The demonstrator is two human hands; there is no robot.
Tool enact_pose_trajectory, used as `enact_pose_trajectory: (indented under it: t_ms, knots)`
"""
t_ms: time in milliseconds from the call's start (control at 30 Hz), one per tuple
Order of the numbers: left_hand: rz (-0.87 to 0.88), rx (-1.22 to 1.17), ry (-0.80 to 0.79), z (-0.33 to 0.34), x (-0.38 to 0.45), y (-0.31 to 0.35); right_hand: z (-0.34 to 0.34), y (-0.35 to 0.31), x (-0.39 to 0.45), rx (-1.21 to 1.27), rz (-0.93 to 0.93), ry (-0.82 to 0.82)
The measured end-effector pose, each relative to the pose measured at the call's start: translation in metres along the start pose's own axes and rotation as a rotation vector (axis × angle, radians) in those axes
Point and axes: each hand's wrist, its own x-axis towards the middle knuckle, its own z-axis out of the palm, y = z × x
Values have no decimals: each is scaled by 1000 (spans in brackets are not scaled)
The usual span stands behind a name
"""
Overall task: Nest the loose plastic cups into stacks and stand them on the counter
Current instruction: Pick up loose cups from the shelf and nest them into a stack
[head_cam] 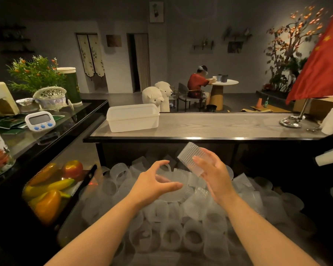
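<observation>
One ribbed cup [193, 158] sits in my right hand [215, 176], thumb and fingers curled round its side, base tilted up and away toward the counter [210, 125]. My left hand [154, 184] hovers spread and slack above the pile [171, 223], gripping nothing, fingertips just short of a cup rim. Too many loose cups to count lie below the counter's front edge. Up top stand one white tub [133, 117] at left and one flag stand [291, 120] at right, bare wood between.
</observation>
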Motion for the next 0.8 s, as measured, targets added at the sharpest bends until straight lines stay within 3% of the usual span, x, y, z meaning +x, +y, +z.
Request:
enact_pose_trajectory:
  t_ms: [200,500,700,800]
  knots:
    - [54,-111,32,9,-7,13,22,-11,-15,-77,31,-212]
    - [8,-270,-123,5,-13,10,29,-6,-18,-27,134,-228]
    - [-34,-338,-101,8,-10,10,30,-11,-15,-242,122,-347]
    - [-40,-320,-68,6,-5,12,30,-15,-13,-327,203,-387]
